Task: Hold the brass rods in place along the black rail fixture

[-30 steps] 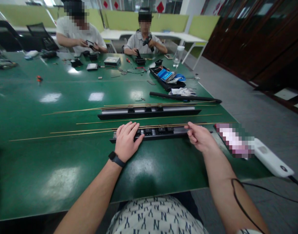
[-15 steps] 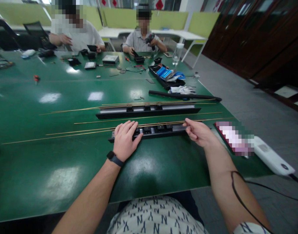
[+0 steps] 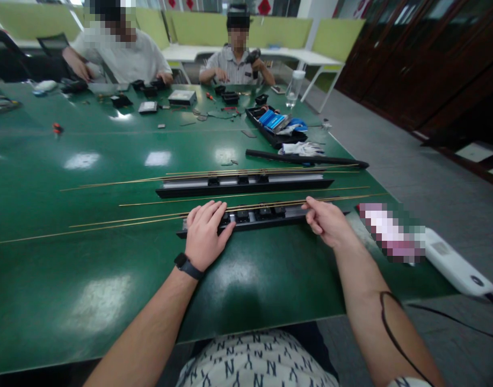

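Note:
A long black rail [image 3: 254,224] with a silvery inner channel and several small black blocks lies in front of me. My left hand [image 3: 206,231] is draped over its left end, fingers bent across the far edge and thumb along the near side. Thin brass-coloured rods [image 3: 145,220] run along the rail's far edge and pass under my left fingers. At the rail's right end, my right hand [image 3: 325,221] pinches a rod between thumb and forefinger, its other fingers curled. How many rods the pinch holds is hidden.
A second black rail [image 3: 246,187] with more rods lies beyond the first. Farther back are a black bar [image 3: 306,158], white gloves [image 3: 302,149] and a filled black tray [image 3: 270,141]. A white power strip [image 3: 458,262] sits at the right edge. Two people work opposite.
The rods along the near rail have slid slightly left. My hands keep nearly the same places. Across the table, both people's hands have moved; one dark part has been lowered.

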